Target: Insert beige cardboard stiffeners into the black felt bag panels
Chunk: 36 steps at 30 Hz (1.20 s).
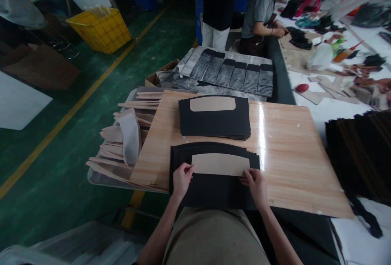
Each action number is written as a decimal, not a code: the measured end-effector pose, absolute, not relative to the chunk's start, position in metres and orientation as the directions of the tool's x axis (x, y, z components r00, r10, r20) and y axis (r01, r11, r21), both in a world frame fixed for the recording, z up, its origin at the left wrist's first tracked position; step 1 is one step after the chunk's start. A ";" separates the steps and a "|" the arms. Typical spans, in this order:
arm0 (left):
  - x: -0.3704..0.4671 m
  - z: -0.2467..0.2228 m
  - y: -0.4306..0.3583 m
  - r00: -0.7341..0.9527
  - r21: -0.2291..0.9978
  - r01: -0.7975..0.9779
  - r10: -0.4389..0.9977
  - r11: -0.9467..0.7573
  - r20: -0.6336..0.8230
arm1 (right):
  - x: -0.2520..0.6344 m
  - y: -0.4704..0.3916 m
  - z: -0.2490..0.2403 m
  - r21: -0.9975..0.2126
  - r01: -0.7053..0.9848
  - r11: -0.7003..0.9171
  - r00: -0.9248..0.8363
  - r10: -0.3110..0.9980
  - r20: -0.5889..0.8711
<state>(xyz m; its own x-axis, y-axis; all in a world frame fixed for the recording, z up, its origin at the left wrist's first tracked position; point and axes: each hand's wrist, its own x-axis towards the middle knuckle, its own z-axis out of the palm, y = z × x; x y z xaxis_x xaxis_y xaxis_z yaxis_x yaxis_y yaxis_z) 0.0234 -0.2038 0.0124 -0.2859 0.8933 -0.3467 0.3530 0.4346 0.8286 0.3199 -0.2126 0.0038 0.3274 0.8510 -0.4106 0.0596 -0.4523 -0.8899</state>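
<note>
A beige curved strip [220, 164] lies over a black panel [210, 189], which tops a stack near my body. My left hand [182, 178] pinches the strip's left end between thumb and fingers. At its lower right corner, my right hand [256, 183] closes on the other end. Beyond this stack sits a second pile of black panels [215, 124]. On its top panel rests a beige strip [213, 104] with rounded lower corners, near the curved upper edge. Both piles are on a wood-grain board [293, 155].
Left of the board, a plastic tub [94, 178] holds several beige pieces [119, 134]. Behind it lie black striped pieces [238, 73] on a sheet. A black stack [360, 155] stands right, by a cluttered white table [301, 106]. Two people are beyond; a yellow basket [102, 33] is on the floor.
</note>
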 end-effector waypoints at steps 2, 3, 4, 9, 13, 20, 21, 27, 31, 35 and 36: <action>0.022 0.014 -0.200 -0.252 0.812 0.434 0.918 0.391 -0.307 | 0.323 -0.206 0.001 -0.874 0.202 -0.442 0.342 0.868 -0.360; 0.021 0.014 -0.198 -0.234 0.801 0.471 0.928 0.370 -0.291 | 0.324 -0.203 -0.001 -0.862 0.258 -0.436 0.346 0.875 -0.339; 0.021 0.015 -0.197 -0.220 0.786 0.507 0.935 0.353 -0.277 | 0.325 -0.201 -0.002 -0.849 0.303 -0.432 0.349 0.880 -0.324; 0.017 0.010 -0.197 -0.207 0.710 0.622 0.944 0.329 -0.256 | 0.323 -0.196 -0.006 -0.812 0.423 -0.401 0.319 0.905 -0.281; 0.007 0.001 -0.200 -0.216 0.733 0.567 0.926 0.377 -0.309 | 0.311 -0.198 -0.005 -0.782 0.480 -0.398 0.318 0.909 -0.267; -0.004 0.000 -0.199 -0.251 0.732 0.546 0.913 0.407 -0.321 | 0.300 -0.197 -0.004 -0.761 0.509 -0.403 0.324 0.909 -0.264; -0.003 0.001 -0.199 -0.243 0.726 0.562 0.919 0.395 -0.312 | 0.300 -0.197 -0.005 -0.779 0.475 -0.409 0.322 0.905 -0.278; 0.004 0.010 -0.193 -0.221 0.686 0.640 0.938 0.346 -0.267 | 0.306 -0.194 -0.009 -0.813 0.389 -0.434 0.311 0.892 -0.327; 0.005 0.011 -0.190 -0.231 0.651 0.663 0.928 0.371 -0.293 | 0.306 -0.191 -0.008 -0.799 0.417 -0.433 0.311 0.894 -0.322; 0.005 0.010 -0.190 -0.237 0.637 0.669 0.922 0.384 -0.307 | 0.306 -0.189 -0.008 -0.778 0.445 -0.443 0.316 0.891 -0.326; 0.005 0.010 -0.190 -0.239 0.636 0.667 0.920 0.388 -0.310 | 0.306 -0.189 -0.008 -0.770 0.454 -0.448 0.317 0.889 -0.330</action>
